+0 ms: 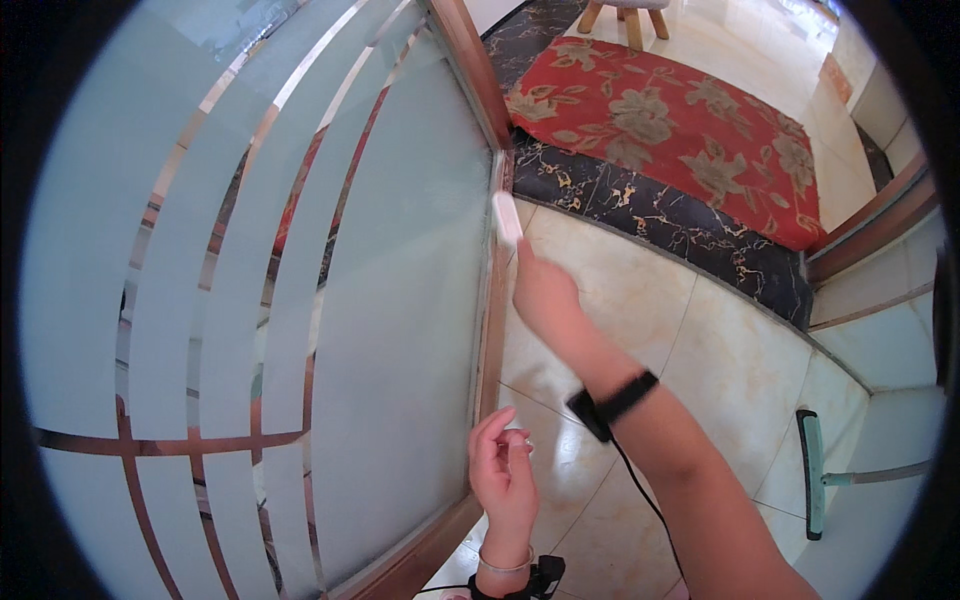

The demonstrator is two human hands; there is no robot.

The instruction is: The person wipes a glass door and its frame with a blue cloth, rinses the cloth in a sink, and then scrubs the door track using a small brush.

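My right hand (547, 292) is reached forward, its fingers closed round the end of a small white and pale pink tool, perhaps a brush (508, 217). The tool lies against the edge of the brown door frame (491, 300), beside the frosted glass panel (397, 337) with clear stripes. Lower down, my left hand (502, 469) is raised near the same frame with its fingers loosely curled, and nothing shows in it. Both wrists wear black straps with small black devices and cables; the left one also has a bangle.
A red floral rug (667, 127) lies over a black marble threshold (660, 225). Beyond it stands a stool with wooden legs (634, 28). A green floor squeegee (812, 476) is at the lower right, by the wall. The floor has pale tiles (735, 360).
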